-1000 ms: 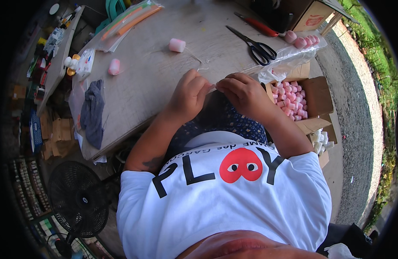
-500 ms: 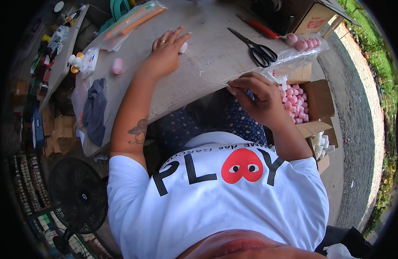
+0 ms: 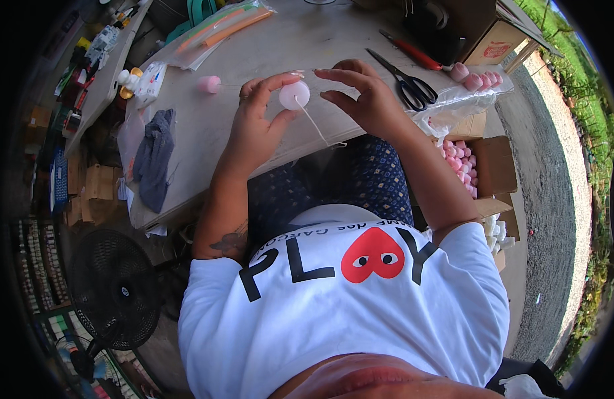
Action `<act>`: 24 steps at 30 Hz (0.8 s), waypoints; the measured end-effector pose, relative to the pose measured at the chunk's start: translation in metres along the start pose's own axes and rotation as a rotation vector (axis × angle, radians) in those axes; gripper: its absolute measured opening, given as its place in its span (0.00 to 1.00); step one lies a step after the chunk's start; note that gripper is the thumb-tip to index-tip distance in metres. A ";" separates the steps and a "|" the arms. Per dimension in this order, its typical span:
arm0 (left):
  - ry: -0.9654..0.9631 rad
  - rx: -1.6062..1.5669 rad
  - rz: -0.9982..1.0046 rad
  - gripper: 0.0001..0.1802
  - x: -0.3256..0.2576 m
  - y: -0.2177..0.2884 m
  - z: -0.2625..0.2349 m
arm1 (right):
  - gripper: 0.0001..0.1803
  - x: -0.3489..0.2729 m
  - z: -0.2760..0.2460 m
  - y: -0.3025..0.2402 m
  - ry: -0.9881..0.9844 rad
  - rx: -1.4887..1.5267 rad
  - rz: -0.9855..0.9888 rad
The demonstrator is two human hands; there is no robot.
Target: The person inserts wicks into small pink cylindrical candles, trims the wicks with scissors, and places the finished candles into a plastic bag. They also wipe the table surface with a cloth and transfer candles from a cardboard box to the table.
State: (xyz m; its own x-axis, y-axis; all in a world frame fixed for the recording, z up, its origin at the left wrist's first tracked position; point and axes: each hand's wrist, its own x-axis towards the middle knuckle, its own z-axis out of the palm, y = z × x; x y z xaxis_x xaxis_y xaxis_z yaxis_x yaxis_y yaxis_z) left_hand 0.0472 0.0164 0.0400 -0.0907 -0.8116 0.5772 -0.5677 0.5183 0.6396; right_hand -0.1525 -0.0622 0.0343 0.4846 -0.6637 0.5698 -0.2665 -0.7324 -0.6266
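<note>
Left hand: the left hand is raised over the near part of the table, thumb and fingers pinching a small pale pink round piece at its edge.
Pink piece: it sits between the two hands, above the tabletop, flat face turned up toward the camera.
String: a thin white string runs from the pink piece down toward the near table edge (it ends in a small curl there).
Right hand: the right hand is just right of the piece, fingers curved and loosely spread, fingertips close to it; whether they grip the string cannot be told.
Scissors: black-handled scissors lie on the table just right of the right hand.
Other pink piece: one more pink piece lies on the table, left of the left hand.
Bag: a clear plastic bag holding pink pieces lies at the right table edge.
Box: a cardboard box with many pink pieces stands lower right, beside the person's knee.
Cloth: a grey cloth lies at the left table edge.
Fan: a black fan stands low on the left.
</note>
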 end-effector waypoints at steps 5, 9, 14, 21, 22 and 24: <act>0.080 -0.086 -0.008 0.25 -0.010 0.003 -0.010 | 0.09 0.020 0.051 0.014 -0.098 0.276 -0.050; 0.194 -0.508 -0.021 0.26 -0.014 0.018 -0.020 | 0.07 0.025 0.064 0.021 -0.024 0.117 -0.159; 0.154 -0.185 0.029 0.27 -0.011 0.011 -0.029 | 0.09 0.021 0.065 -0.005 0.003 0.324 -0.117; 0.149 -0.479 0.105 0.28 -0.011 0.013 -0.021 | 0.08 0.023 0.072 0.039 -0.033 -0.141 -0.223; 0.139 -0.527 0.107 0.28 -0.010 0.017 -0.022 | 0.09 0.022 0.072 0.048 -0.034 -0.236 -0.213; 0.122 -0.621 0.108 0.28 -0.009 0.023 -0.023 | 0.09 0.016 0.070 0.058 -0.014 -0.385 -0.093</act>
State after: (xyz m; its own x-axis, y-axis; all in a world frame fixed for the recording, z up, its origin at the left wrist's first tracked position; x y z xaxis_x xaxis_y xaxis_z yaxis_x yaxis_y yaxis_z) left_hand 0.0540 0.0418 0.0617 -0.0066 -0.7287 0.6849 0.0220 0.6846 0.7286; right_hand -0.1018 -0.1052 -0.0300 0.5323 -0.5914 0.6057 -0.5124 -0.7946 -0.3256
